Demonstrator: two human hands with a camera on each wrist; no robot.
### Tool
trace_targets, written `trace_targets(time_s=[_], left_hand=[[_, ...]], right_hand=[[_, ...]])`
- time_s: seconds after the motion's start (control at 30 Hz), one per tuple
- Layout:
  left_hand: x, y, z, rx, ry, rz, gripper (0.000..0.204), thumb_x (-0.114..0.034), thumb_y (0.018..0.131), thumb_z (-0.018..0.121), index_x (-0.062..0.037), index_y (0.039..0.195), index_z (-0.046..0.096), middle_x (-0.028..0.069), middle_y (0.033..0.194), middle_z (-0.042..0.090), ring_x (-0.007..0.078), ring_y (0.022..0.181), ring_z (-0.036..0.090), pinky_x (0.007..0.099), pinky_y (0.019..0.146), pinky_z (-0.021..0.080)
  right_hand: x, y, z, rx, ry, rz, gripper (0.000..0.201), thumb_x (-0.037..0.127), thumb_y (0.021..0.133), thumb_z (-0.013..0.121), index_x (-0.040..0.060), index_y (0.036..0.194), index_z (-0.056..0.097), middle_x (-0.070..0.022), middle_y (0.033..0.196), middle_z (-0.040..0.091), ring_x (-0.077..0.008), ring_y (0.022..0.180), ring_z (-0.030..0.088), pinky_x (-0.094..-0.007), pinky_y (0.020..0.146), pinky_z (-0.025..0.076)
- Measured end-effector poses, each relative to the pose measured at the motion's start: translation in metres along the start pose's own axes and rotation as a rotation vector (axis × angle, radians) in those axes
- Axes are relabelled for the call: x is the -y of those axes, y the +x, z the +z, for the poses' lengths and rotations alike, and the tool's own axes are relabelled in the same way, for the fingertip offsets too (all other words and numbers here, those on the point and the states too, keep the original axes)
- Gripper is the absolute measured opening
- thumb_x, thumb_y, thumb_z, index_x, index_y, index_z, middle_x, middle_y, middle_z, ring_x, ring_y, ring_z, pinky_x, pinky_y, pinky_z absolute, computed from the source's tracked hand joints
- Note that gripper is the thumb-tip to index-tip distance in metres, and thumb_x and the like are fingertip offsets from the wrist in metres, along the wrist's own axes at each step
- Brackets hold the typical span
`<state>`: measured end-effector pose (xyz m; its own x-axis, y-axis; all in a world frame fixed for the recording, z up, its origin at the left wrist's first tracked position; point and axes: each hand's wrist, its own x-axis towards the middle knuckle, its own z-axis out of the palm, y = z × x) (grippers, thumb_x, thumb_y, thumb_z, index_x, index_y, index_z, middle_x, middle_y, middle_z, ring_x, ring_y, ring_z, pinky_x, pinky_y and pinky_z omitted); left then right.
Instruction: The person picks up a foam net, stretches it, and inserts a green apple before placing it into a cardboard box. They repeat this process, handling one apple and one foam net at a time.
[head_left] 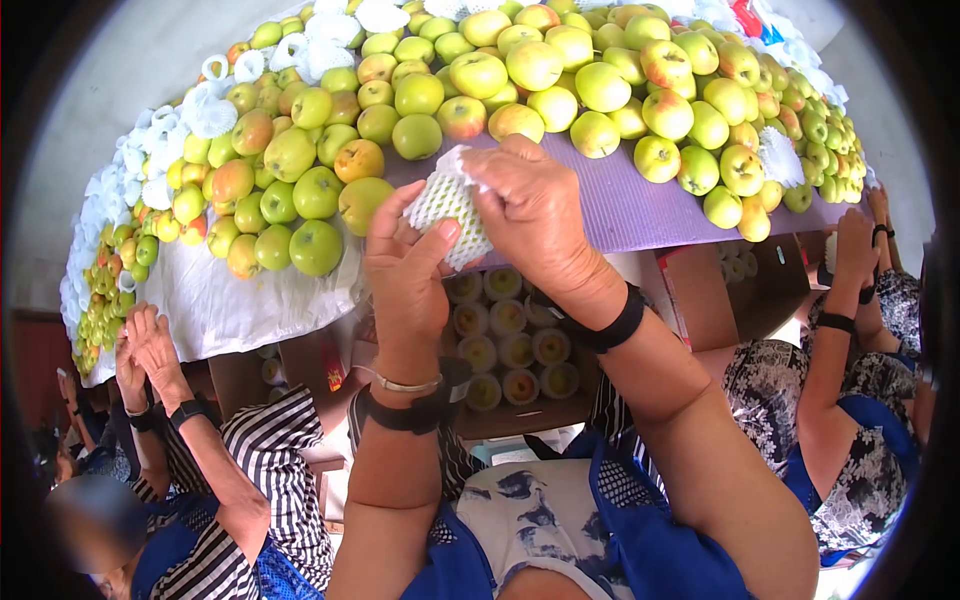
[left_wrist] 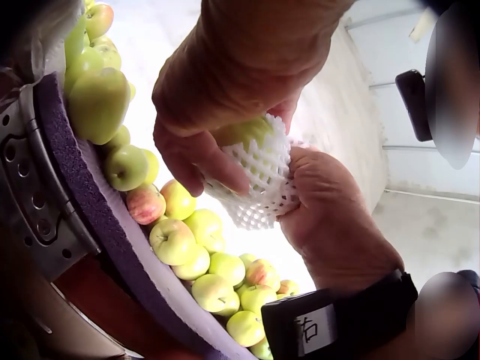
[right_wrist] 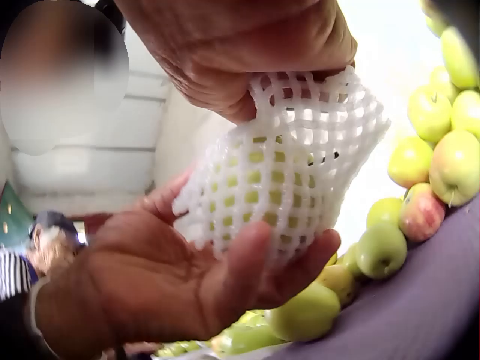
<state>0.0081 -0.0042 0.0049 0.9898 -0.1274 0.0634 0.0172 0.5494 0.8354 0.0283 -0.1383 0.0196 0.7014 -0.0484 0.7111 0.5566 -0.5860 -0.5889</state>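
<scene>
A green apple (left_wrist: 247,133) sits inside a white foam net sleeve (right_wrist: 259,187), its skin showing through the mesh. My left hand (head_left: 408,270) holds the netted apple from below, with fingers and thumb curled about its sides in the right wrist view. At the sleeve's upper end, my right hand (head_left: 535,205) pinches the gathered foam net. Both hands are raised in front of the table edge, close to the loose apples. In the left wrist view the right hand (left_wrist: 326,206) grips the net's far end, while bare apple skin shows at the end near the left palm.
Loose green and reddish apples (head_left: 478,75) are heaped across the table, on a purple ribbed mat (head_left: 600,200). White foam nets (head_left: 325,45) lie along the back and left. Below the edge, a cardboard box (head_left: 520,415) holds rows of netted apples. Other people work on both sides.
</scene>
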Motion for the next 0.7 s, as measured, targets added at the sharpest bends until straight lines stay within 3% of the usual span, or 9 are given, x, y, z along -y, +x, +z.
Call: trace_targets(time_s=[0.03, 0.13, 0.37, 0.47, 0.7], left_hand=[[0.001, 0.000, 0.000, -0.014, -0.001, 0.007, 0.041, 0.000, 0.083, 0.056, 0.0006, 0.122, 0.043, 0.0139, 0.116, 0.055, 0.0212, 0.103, 0.056, 0.0358, 0.087, 0.048], [0.002, 0.002, -0.003, -0.091, 0.042, 0.031, 0.039, 0.001, 0.083, 0.055, 0.0015, 0.121, 0.043, 0.0132, 0.114, 0.055, 0.0200, 0.101, 0.056, 0.0347, 0.088, 0.047], [-0.001, 0.004, -0.006, -0.210, -0.106, 0.026, 0.037, 0.000, 0.087, 0.050, 0.0011, 0.122, 0.040, 0.0123, 0.114, 0.053, 0.0211, 0.104, 0.054, 0.0351, 0.089, 0.047], [0.002, 0.006, -0.009, -0.202, -0.233, 0.052, 0.038, -0.004, 0.088, 0.051, -0.0036, 0.124, 0.038, 0.0094, 0.108, 0.056, 0.0164, 0.093, 0.057, 0.0284, 0.069, 0.052], [0.011, 0.010, -0.023, -0.008, -0.494, 0.010, 0.043, -0.017, 0.091, 0.047, -0.0033, 0.129, 0.035, 0.0122, 0.124, 0.048, 0.0260, 0.112, 0.050, 0.0388, 0.094, 0.041]], right_hand=[[0.003, 0.000, -0.001, 0.024, -0.095, -0.052, 0.019, 0.000, 0.068, 0.062, 0.0060, 0.087, 0.065, -0.0116, 0.073, 0.059, -0.0300, 0.067, 0.060, -0.0352, 0.059, 0.049], [0.012, 0.003, -0.003, 0.083, 0.045, -0.019, 0.020, 0.003, 0.068, 0.062, 0.0056, 0.088, 0.064, -0.0109, 0.075, 0.057, -0.0308, 0.066, 0.059, -0.0386, 0.058, 0.049], [0.021, -0.005, 0.010, 0.159, -0.037, -0.219, 0.019, 0.005, 0.070, 0.061, 0.0008, 0.089, 0.063, -0.0116, 0.079, 0.056, -0.0294, 0.069, 0.056, -0.0381, 0.059, 0.045], [0.025, -0.011, 0.015, 0.135, -0.068, -0.285, 0.021, 0.006, 0.070, 0.062, 0.0006, 0.090, 0.063, -0.0088, 0.081, 0.055, -0.0265, 0.074, 0.055, -0.0367, 0.063, 0.042], [0.020, -0.019, 0.023, 0.052, -0.117, -0.370, 0.026, 0.009, 0.069, 0.064, 0.0026, 0.094, 0.065, -0.0055, 0.087, 0.054, -0.0233, 0.078, 0.053, -0.0351, 0.066, 0.040]])
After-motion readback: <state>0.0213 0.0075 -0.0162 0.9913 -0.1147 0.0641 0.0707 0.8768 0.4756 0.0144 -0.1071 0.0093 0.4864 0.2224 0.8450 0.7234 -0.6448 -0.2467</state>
